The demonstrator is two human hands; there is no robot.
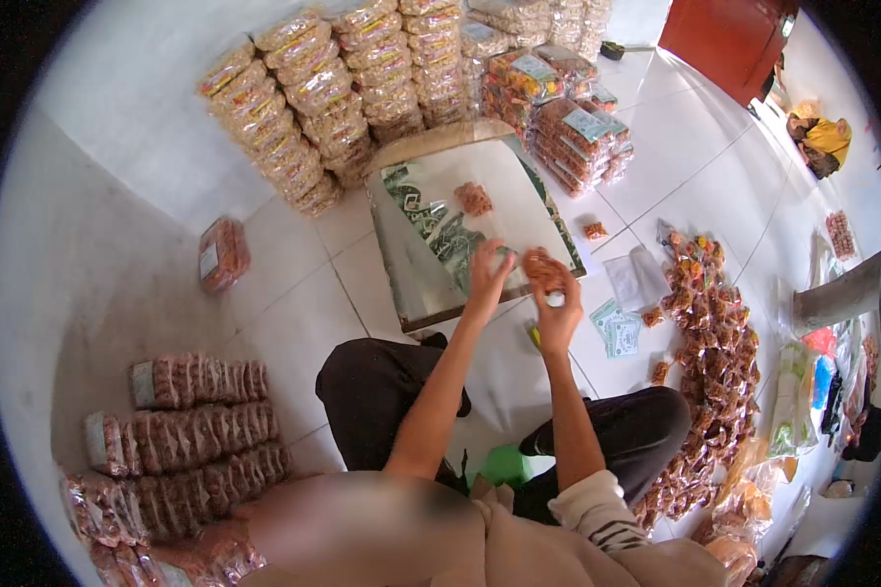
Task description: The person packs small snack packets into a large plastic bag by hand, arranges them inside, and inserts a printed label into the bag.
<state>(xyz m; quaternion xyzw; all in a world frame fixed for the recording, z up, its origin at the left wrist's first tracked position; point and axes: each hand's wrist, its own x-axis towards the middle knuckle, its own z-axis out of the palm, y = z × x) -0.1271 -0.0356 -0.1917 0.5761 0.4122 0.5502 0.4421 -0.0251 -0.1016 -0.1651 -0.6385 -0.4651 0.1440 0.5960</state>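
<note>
My right hand is closed around a small clear packet of reddish-brown food above the right edge of a low board. To its left, my left hand is raised over the board with thumb and fingers apart, holding nothing. A similar small packet lies on the white part of the board, farther from me. The board has a green and white patterned surface. Something small and white shows at my right fingers, too small to make out.
Tall stacks of packaged food stand behind the board, with red-brown packs beside them. A long pile of small packets lies on the right. Rows of packs are at lower left. A person in yellow is at far right.
</note>
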